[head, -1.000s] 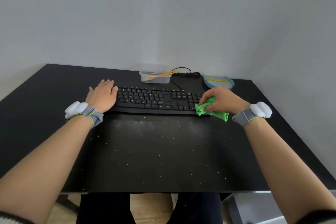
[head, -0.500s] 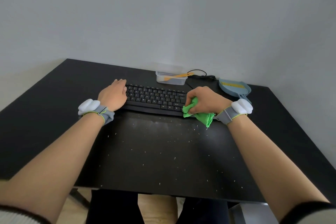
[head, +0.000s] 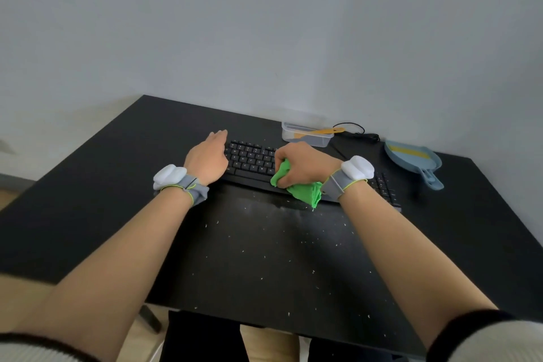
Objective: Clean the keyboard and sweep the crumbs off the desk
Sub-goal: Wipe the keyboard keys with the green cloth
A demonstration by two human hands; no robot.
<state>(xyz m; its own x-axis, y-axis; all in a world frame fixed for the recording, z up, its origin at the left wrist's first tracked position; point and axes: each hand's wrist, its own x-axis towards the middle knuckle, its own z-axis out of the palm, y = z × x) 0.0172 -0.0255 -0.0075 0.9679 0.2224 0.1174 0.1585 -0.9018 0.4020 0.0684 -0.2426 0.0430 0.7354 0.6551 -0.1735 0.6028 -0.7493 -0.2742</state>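
Crumbs [head: 264,257] lie all over the black desk [head: 97,191], mostly on the part close to the person, in front of the keyboard [head: 251,160]. They are tiny and pale.

From the head view, the black keyboard sits near the back of the desk, a bit tilted. The left hand [head: 210,157] lies flat on the keyboard's left end, with its fingers straight and close together. The right hand [head: 302,164] is over the middle of the keyboard. Its fingers are curled tight around a green cloth [head: 304,192], and the cloth is bunched up in the fist. One end of the cloth hangs down over the keyboard's front edge and reaches the desk.

Both wrists wear a grey band with a white lump on top.

Behind the keyboard, by the wall, stands a clear box [head: 305,135] with an orange stick-like thing [head: 324,131] poking out of it. A black cable [head: 357,132] curls just beside the box. Off to the right lies a blue dustpan [head: 414,160], apart from the keyboard.
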